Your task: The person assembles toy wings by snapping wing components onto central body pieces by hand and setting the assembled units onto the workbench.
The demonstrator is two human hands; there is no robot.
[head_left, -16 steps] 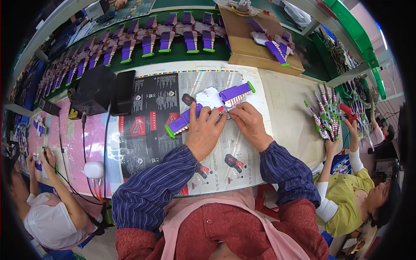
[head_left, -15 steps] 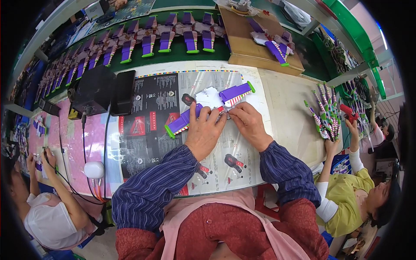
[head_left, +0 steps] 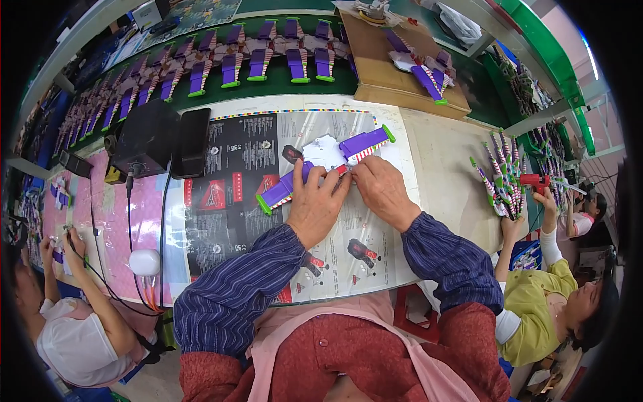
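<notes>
Head view, looking down: a winged toy part (head_left: 323,149) lies flat on printed sheets (head_left: 231,151) on the worktable, its white body between two purple wings with green tips and striped edges. The left hand (head_left: 313,204) lays bent fingers over the inner left wing, beside a small red piece (head_left: 342,169); whether they close around anything, I cannot tell. The right hand (head_left: 382,191) has its fingers bunched just beside that piece; what they pinch, if anything, is hidden. The part looks light, stiff and smooth, probably slippery, with wing joints likely weakest; the central body seems the safest hold.
</notes>
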